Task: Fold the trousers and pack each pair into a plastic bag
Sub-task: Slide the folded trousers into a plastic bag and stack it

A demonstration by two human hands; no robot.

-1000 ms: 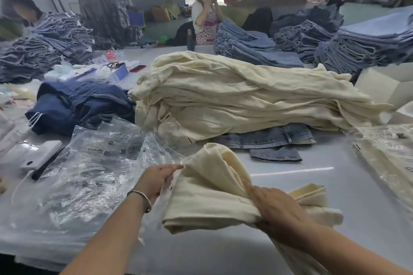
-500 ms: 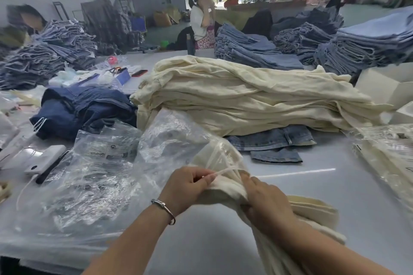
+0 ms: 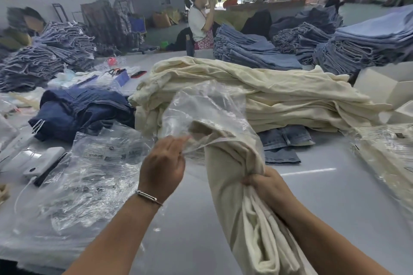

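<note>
Head view: above the table [image 3: 312, 207], folded cream trousers [image 3: 234, 185] are now gripped lower by the right hand [image 3: 266, 187]; the plastic bag [image 3: 207, 109], pinched by left hand [image 3: 163, 163] fingers [image 3: 178, 143], has been drawn over their top, so bagging is judged begun.

Head view, looking down (close) over table [image 3: 312, 207].

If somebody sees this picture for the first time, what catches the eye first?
In the foreground, the left hand pulls a clear plastic bag over cream trousers gripped by the right hand. Behind them lies a big cream pile; blue denim stacks stand far right.
</note>
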